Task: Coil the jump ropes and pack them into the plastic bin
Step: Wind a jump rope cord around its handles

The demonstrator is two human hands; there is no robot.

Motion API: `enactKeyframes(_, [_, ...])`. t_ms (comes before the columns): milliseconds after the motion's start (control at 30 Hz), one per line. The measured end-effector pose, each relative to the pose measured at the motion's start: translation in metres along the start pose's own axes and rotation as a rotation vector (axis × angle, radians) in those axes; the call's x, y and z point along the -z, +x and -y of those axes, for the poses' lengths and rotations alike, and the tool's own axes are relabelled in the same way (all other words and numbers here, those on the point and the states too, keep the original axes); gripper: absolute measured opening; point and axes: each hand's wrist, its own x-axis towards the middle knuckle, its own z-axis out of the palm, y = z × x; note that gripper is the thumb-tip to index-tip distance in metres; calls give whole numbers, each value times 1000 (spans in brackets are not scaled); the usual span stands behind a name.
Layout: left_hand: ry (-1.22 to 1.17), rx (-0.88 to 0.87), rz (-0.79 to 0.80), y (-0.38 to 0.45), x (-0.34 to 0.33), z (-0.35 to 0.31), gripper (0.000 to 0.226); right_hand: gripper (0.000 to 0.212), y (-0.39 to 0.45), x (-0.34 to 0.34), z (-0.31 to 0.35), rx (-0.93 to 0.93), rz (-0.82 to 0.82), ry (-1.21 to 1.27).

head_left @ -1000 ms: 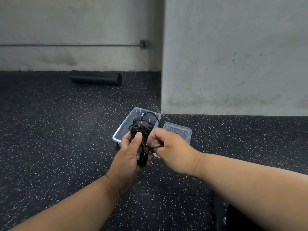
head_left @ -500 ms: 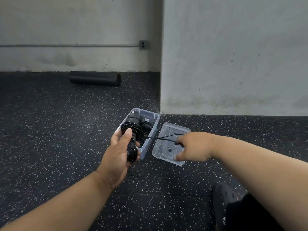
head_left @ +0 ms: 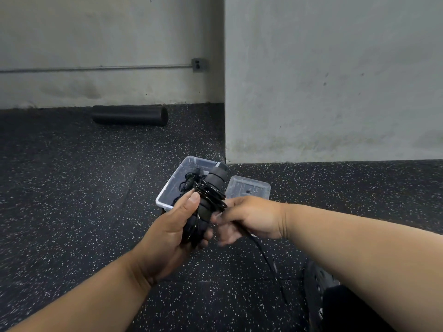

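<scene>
Taking the plastic bin (head_left: pixel 167 196) as the landmark: well to its left and farther back, a black foam roller (head_left: pixel 130 115) lies on the speckled floor (head_left: pixel 72 200) by the wall. Inside the bin a dark, already coiled rope (head_left: pixel 189 183) rests.

Just in front of the bin's near edge, the left hand (head_left: pixel 172 232) is curled around the jump rope (head_left: pixel 206 202), thumb pressed along the wound turns, its foam handles sticking up over the bin's rim. The cord looks thin, light and springy, with a slick sheen; I judge the turns would loosen if the thumb eased, so the bundle is best held around the soft, compressible handles with the turns pinned under the thumb.

Right of that, touching the bundle, the right hand (head_left: pixel 247 218) has its fingers closed on the free cord (head_left: pixel 266 257), which trails down toward the floor. The fingers are blurred, so the exact pinch is unclear.

Just right of the bin lies its clear lid (head_left: pixel 249 189), flat on the floor.
</scene>
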Motion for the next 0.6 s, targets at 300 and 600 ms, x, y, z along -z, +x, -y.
enactKeyframes(300, [-6, -66, -318, 9, 17, -3, 48, 36, -10, -7, 16, 55, -368, -572])
enactKeyframes(600, [90, -116, -330, 8, 8, 8, 39, 38, -14, -30, 23, 159, -289, -630])
